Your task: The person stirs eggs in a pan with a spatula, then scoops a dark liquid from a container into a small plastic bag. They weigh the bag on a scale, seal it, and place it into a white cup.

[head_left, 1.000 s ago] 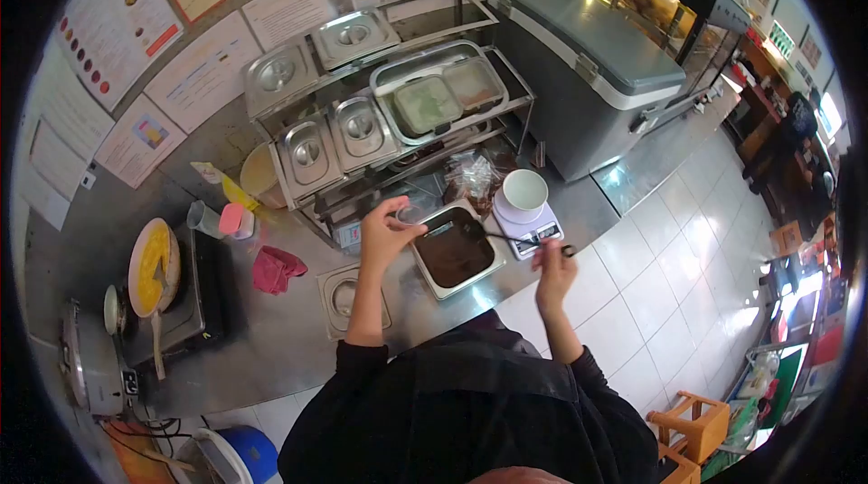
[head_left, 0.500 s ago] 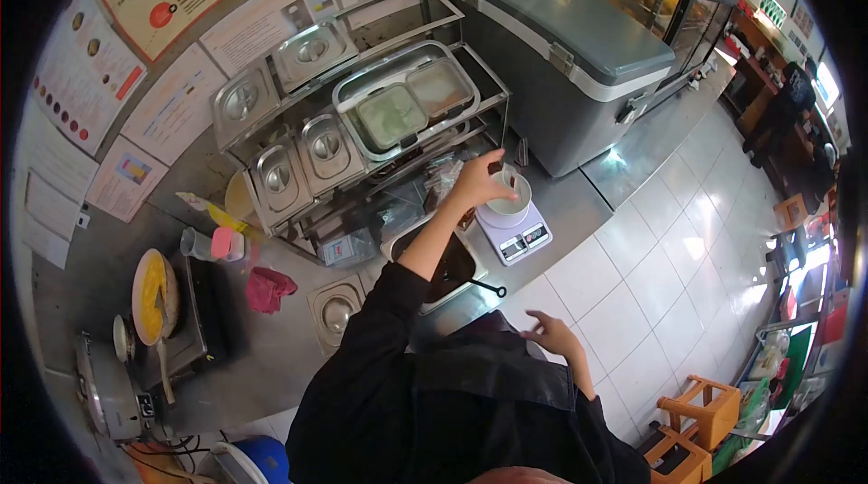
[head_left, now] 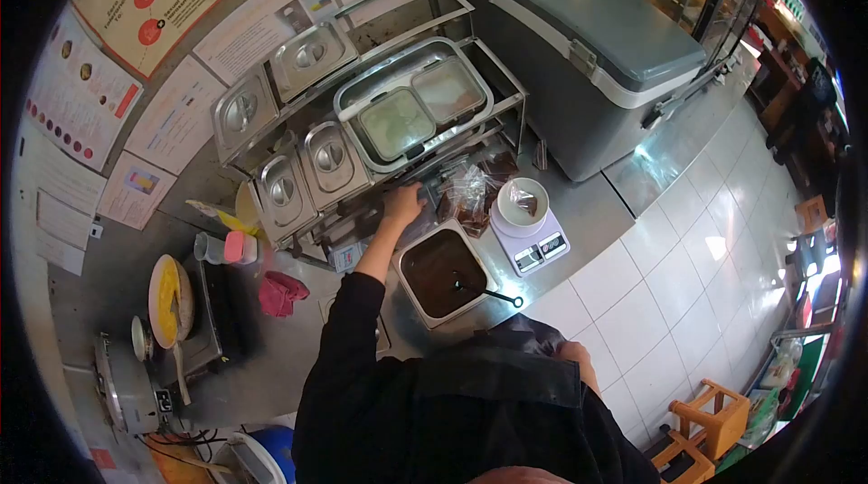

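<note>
My left hand [head_left: 404,204] is at the lower front of the metal rack [head_left: 523,127], over clear plastic bags. Its fingers are slightly bent and apart, with nothing visible in them. Low at my right side, my right hand [head_left: 576,355] is partly hidden by the dark apron, its fingers not clear. A white bowl [head_left: 507,213] with a small amount of something brown inside stands on the purple-white scale [head_left: 533,249]. Left of the scale are a tray of dark brown sauce [head_left: 429,283] with a black-handled ladle [head_left: 497,295] and wrapped brown packets [head_left: 470,199].
Lidded steel pans [head_left: 312,54] and tubs [head_left: 398,125] sit on the rack. A grey cooler [head_left: 579,77] stands behind the scale. At left are a pink cloth [head_left: 281,293] and a pan with yellow food [head_left: 169,298]. Orange stools [head_left: 714,412] and people are at right.
My left hand has left the bowl and moved left to the rack, uncovering the sauce tray. My right hand has drawn in against the apron. The view has shifted slightly.
</note>
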`<act>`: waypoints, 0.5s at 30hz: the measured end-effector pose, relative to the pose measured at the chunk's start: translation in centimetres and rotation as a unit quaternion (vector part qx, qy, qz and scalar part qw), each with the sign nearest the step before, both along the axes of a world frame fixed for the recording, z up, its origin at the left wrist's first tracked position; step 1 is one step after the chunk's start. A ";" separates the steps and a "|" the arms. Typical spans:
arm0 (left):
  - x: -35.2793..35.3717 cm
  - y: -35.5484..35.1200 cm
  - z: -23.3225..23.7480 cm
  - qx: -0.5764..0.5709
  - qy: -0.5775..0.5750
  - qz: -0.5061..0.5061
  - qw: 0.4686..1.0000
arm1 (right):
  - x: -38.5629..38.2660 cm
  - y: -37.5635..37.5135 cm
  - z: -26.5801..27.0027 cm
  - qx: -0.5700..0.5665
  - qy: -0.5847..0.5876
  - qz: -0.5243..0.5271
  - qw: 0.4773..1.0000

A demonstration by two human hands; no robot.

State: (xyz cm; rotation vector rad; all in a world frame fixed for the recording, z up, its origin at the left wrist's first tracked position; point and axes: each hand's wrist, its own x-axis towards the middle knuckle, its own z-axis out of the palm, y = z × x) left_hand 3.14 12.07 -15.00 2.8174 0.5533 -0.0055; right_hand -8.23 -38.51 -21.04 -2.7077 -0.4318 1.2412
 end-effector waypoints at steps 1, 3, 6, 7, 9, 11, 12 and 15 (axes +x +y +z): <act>0.6 0.0 -0.6 0.009 0.010 0.002 1.000 | 0.1 0.4 0.2 -0.010 -0.013 0.015 1.000; 1.6 0.1 -1.9 0.025 0.031 0.001 0.999 | 0.8 0.8 1.2 -0.001 -0.021 0.048 0.999; 2.8 1.0 -2.5 -0.012 0.060 -0.021 0.998 | 1.7 0.7 1.2 0.014 -0.005 0.061 0.998; 3.0 1.1 -2.7 -0.015 0.057 -0.024 0.998 | 1.7 0.4 0.8 0.017 0.006 0.058 0.998; 3.2 1.3 -3.0 -0.021 0.049 -0.026 0.998 | 1.9 0.1 0.4 0.038 -0.002 0.049 0.998; 3.0 0.9 -3.4 0.026 0.036 -0.046 0.998 | 1.8 0.0 0.4 0.050 -0.003 0.030 0.998; 2.8 0.5 -3.2 0.067 0.022 -0.068 0.995 | 1.8 0.0 0.5 0.050 -0.002 0.014 0.999; 3.1 0.2 -2.1 0.116 0.052 -0.125 0.984 | 1.4 0.5 1.3 0.039 -0.016 -0.024 0.999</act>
